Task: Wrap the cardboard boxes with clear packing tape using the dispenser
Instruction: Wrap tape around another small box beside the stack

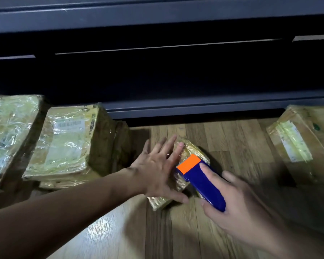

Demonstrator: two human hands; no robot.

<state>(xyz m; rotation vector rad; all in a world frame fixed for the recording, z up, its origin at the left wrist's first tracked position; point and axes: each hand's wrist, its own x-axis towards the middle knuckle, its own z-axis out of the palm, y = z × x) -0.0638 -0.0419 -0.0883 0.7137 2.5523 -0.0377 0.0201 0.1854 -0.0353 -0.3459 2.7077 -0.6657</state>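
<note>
The flat left hand (158,170) pins the small box (187,152) steady while the right hand (238,206) grips the dispenser (202,182) against it to lay tape.

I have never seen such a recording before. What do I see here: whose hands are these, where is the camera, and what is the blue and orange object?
There is no machine here, only a person working with two bare hands. The single picture comes from a camera worn on the person's head, looking forward and down.

The left hand lies flat, fingers straight, on a small box already covered in shiny clear tape. The right hand holds the tape dispenser, blue with an orange end, at that box. Motion blur hides whether it touches.

Everything rests on a wooden floor. Two larger boxes, also taped, stand on the left, and another box on the right. Dark furniture fills the background.
</note>
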